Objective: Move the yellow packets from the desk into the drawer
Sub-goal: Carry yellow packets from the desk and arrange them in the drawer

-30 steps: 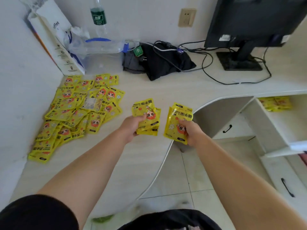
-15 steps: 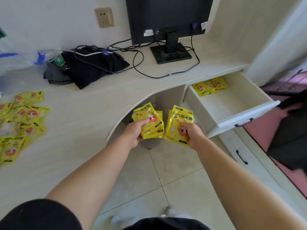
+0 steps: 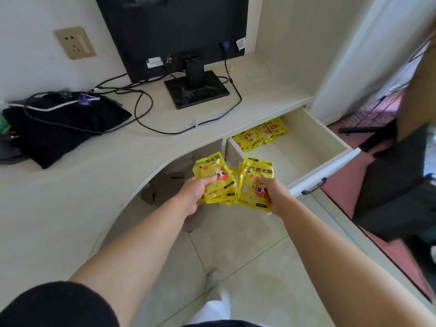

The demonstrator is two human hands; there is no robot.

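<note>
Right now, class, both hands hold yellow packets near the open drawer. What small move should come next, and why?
Probably carry both hands forward and to the right, over the open drawer, then let go. The left hand and right hand each grip a stack of yellow packets short of the drawer front, above the floor. The drawer's near part is bare; earlier packets lie at its back.

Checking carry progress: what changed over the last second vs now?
The view swung right, away from the packet pile on the desk, toward the open drawer. Both hands carried their loads that way: the left hand with its yellow packets, the right hand with its own stack. Nothing let go; the packets in the drawer stayed put.
</note>
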